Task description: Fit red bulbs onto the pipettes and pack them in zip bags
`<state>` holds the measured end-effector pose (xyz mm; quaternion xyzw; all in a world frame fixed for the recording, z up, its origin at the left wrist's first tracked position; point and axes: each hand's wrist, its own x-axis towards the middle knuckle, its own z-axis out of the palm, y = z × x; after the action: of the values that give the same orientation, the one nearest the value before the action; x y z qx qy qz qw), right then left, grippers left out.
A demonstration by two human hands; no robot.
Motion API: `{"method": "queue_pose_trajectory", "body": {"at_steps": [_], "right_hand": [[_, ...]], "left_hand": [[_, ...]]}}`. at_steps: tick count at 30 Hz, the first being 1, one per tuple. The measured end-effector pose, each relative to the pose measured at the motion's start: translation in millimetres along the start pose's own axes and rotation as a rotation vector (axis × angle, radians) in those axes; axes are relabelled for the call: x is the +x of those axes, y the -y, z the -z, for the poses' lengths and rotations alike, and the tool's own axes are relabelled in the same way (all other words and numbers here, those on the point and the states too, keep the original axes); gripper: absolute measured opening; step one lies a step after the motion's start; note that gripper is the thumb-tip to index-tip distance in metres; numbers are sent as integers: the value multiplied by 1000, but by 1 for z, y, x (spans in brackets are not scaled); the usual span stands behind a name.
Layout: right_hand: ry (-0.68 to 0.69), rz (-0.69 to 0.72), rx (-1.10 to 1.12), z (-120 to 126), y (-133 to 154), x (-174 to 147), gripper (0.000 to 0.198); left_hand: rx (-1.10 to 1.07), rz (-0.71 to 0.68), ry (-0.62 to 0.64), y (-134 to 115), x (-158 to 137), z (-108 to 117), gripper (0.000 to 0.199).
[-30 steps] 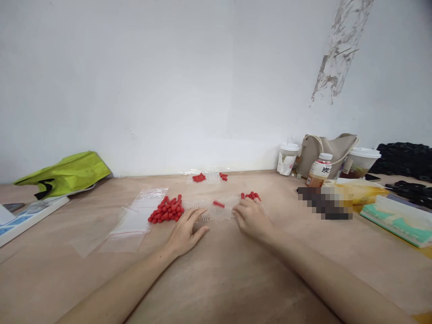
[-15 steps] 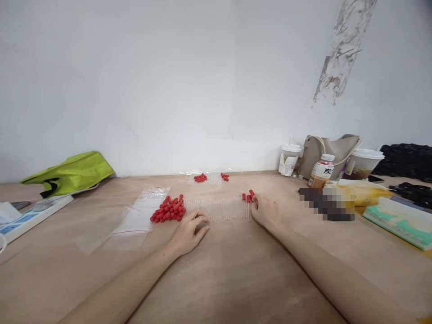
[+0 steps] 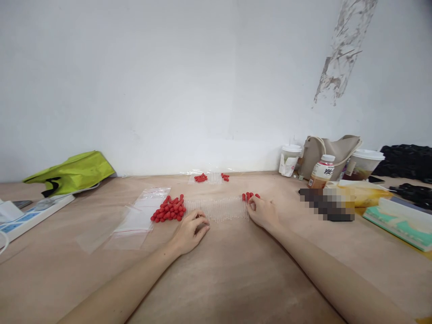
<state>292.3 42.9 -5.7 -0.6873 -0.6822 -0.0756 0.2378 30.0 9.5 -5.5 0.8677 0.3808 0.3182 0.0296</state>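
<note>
Just beyond the right hand (image 3: 265,212), red bulbs (image 3: 248,195).

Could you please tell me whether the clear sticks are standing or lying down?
Lying down: the clear sticks rest lengthwise on the table, side by side in a row.

The single view looks forward and down from the wearer's head, close over the bench (image 3: 216,279), facing the wall (image 3: 168,90) at twelve o'clock.

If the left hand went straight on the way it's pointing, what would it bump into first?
The left hand would probably meet the row of thin clear pieces first; whether they touch now is hard to tell.
</note>
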Motion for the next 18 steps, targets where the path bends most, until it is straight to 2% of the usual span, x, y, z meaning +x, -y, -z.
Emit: {"method": "queue_pose_trajectory", "body": {"at_steps": [8,14,18], "right_hand": [[87,-27,28,2,1,2,19],[134,-71,-24,1,8,6,25],[167,-74,-87,0,11,9,27]], "left_hand": [[103,27,-42,-1,0,0,9],[353,255,-191,3,5,5,10],[462,427,-181,19,13,22,21]]}}
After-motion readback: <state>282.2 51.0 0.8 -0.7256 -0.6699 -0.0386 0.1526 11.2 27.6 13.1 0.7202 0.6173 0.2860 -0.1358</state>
